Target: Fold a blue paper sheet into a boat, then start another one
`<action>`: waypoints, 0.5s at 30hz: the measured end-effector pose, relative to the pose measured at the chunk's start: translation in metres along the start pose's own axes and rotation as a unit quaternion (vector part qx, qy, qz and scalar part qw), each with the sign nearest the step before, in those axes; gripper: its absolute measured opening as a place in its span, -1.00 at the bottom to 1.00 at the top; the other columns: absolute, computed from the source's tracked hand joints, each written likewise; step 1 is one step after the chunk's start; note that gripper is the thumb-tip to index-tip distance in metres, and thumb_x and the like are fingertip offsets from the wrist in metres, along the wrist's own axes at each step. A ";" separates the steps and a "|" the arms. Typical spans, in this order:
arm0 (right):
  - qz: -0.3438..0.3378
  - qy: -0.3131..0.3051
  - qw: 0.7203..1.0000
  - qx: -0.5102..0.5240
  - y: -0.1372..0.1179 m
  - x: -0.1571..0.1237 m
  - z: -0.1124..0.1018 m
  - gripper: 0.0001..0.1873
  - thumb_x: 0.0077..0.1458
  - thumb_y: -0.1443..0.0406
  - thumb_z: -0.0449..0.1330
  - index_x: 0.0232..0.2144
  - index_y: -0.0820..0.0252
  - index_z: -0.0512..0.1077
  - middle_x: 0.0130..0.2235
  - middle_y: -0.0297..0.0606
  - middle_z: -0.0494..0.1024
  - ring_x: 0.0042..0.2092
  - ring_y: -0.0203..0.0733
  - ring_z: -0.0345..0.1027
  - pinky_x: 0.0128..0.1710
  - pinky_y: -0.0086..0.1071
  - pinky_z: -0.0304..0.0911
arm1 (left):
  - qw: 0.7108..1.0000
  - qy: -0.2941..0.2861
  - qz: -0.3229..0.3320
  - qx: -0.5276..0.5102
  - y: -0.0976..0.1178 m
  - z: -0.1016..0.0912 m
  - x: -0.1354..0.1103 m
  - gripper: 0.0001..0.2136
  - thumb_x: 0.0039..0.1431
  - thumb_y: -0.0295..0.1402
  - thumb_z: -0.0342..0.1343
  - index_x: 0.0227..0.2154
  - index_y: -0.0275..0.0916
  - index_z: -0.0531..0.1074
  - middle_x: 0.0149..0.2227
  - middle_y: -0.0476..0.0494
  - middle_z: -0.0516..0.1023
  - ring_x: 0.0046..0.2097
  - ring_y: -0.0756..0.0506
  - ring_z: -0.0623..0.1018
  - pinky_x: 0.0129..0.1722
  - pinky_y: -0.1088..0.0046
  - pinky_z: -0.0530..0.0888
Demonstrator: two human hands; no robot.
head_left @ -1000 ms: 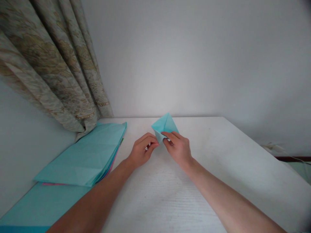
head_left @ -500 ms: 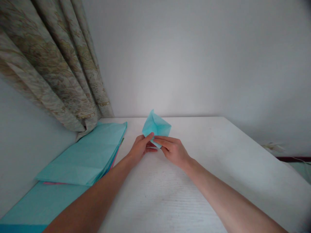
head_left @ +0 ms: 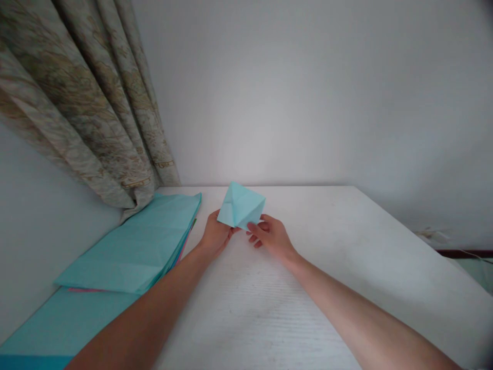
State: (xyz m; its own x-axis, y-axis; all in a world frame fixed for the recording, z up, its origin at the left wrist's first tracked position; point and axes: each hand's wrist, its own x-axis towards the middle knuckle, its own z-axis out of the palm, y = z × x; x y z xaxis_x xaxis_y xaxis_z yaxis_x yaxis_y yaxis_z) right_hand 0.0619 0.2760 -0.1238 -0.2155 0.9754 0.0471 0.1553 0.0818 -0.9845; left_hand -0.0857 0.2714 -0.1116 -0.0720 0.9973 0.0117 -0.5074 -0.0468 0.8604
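Note:
A folded light-blue sheet of paper (head_left: 242,204) is held up over the far part of the white table, its creased face turned toward me. My left hand (head_left: 215,232) grips its lower left side from behind, with some fingers hidden by the paper. At the lower right corner, my right hand (head_left: 269,235) pinches the paper, thumb in front and fingers curled behind and below.
On the left lies a stack of light-blue paper (head_left: 134,241) with pink and darker blue edges showing. The white table (head_left: 331,257) meets a pale wall (head_left: 292,92) at the back. A patterned curtain (head_left: 88,103) hangs at the left.
The paper has turned and tipped so a flatter face shows, shifting slightly left. My right hand has moved from its front flap to the lower right corner; my left hand now sits further behind.

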 end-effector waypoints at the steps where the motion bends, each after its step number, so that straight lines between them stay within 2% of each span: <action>1: 0.027 -0.028 0.999 0.016 0.002 0.001 0.001 -0.63 -0.04 0.09 0.19 -0.32 0.30 0.42 -0.45 -0.18 0.52 -0.54 -0.29 0.38 -0.62 -0.46 0.29 | 1.000 -0.010 -0.001 0.009 0.001 0.001 -0.001 -0.81 -0.26 -0.43 0.31 -0.56 -0.33 0.41 -0.54 -0.07 0.50 -0.46 -0.03 0.50 -0.42 0.44 0.48; 3: 0.037 -0.049 0.997 0.042 0.005 0.001 0.002 -0.65 -0.04 0.07 0.19 -0.51 0.29 0.42 -0.49 -0.19 0.52 -0.56 -0.32 0.36 -0.61 -0.48 0.26 | 1.000 -0.024 0.000 0.010 0.002 0.002 -0.002 -0.80 -0.25 -0.36 0.30 -0.62 -0.31 0.38 -0.62 -0.03 0.44 -0.51 -0.02 0.47 -0.48 0.46 0.45; 5: 0.027 -0.044 0.997 0.065 0.004 0.001 0.001 -0.65 -0.06 0.06 0.20 -0.55 0.28 0.43 -0.48 -0.19 0.53 -0.57 -0.33 0.34 -0.61 -0.48 0.25 | 1.000 -0.030 -0.001 -0.007 0.002 0.001 -0.001 -0.82 -0.22 -0.34 0.27 -0.60 -0.30 0.38 -0.60 -0.03 0.46 -0.49 -0.03 0.48 -0.46 0.45 0.46; 8: 0.026 -0.024 0.996 0.078 0.001 0.000 -0.001 -0.64 -0.10 0.06 0.22 -0.58 0.27 0.44 -0.51 -0.19 0.54 -0.60 -0.33 0.32 -0.62 -0.46 0.23 | 0.998 -0.035 -0.009 -0.046 0.002 -0.003 0.003 -0.90 -0.18 -0.46 0.20 -0.52 -0.30 0.41 -0.50 -0.07 0.52 -0.42 -0.05 0.51 -0.34 0.38 0.50; 11: 0.017 0.006 0.997 0.074 -0.001 0.002 -0.004 -0.64 -0.11 0.05 0.21 -0.62 0.26 0.43 -0.56 -0.21 0.52 -0.64 -0.34 0.28 -0.64 -0.46 0.20 | 0.993 -0.074 -0.036 -0.088 0.007 -0.009 0.005 -0.83 -0.24 -0.55 0.10 -0.47 -0.32 0.43 -0.41 -0.15 0.55 -0.32 -0.12 0.54 -0.20 0.24 0.49; 13: 0.005 0.019 0.998 0.059 0.000 0.004 -0.006 -0.64 -0.09 0.07 0.19 -0.64 0.26 0.41 -0.60 -0.24 0.49 -0.65 -0.34 0.25 -0.65 -0.46 0.16 | 0.986 -0.112 -0.067 -0.102 0.012 -0.011 0.004 -0.80 -0.19 -0.48 0.07 -0.40 -0.32 0.45 -0.33 -0.23 0.56 -0.23 -0.19 0.54 -0.12 0.14 0.46; 15: -0.011 0.025 0.999 0.025 0.004 0.005 -0.008 -0.66 -0.07 0.10 0.17 -0.65 0.26 0.41 -0.60 -0.24 0.49 -0.64 -0.34 0.24 -0.65 -0.47 0.14 | 0.982 -0.124 -0.089 -0.110 0.015 -0.013 0.004 -0.80 -0.07 -0.35 0.05 -0.37 -0.32 0.45 -0.30 -0.27 0.56 -0.19 -0.22 0.54 -0.11 0.10 0.45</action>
State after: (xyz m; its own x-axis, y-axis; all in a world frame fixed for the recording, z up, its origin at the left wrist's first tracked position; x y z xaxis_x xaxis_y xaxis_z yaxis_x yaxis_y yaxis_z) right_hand 0.0694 0.2833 -0.1263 -0.1706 0.9824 0.0756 0.1021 0.0939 -0.9903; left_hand -0.1043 0.2744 -0.1055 0.2325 0.9724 0.0182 -0.6682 0.1461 0.7295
